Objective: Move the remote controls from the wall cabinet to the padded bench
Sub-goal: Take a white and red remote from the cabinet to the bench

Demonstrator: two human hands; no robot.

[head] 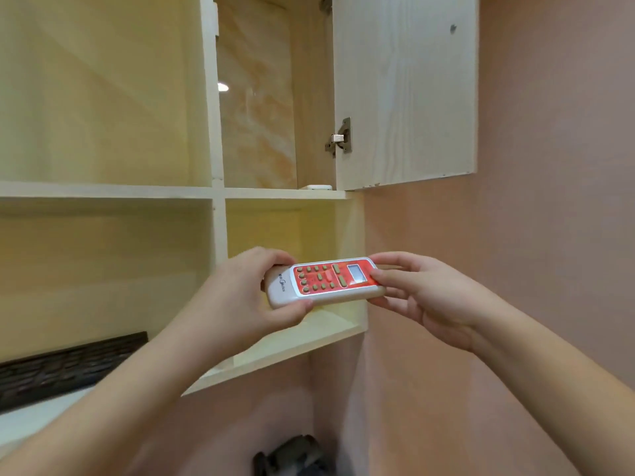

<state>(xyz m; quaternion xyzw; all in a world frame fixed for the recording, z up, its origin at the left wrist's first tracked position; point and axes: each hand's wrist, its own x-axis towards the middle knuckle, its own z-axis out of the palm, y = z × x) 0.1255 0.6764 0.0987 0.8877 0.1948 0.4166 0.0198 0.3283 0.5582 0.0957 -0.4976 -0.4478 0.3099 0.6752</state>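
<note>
Holding one remote control (326, 281) in both hands, clear of the wall cabinet (285, 194), with the padded worktop out of view.

Your left hand (240, 297) wraps its grip round the plain end, thumb under and fingers over; your right hand (422, 297) only pinches the screen end between thumb and fingertips. Let go with the left first and that light pinch may let it tip and drop. A second white remote (315, 187) lies at the upper shelf's front edge under the open door (405, 91); it is easily missed or knocked off.

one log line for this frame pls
stage: transfer | red-faced remote held by both hands, left, right | white remote on upper cabinet shelf | door open
</note>
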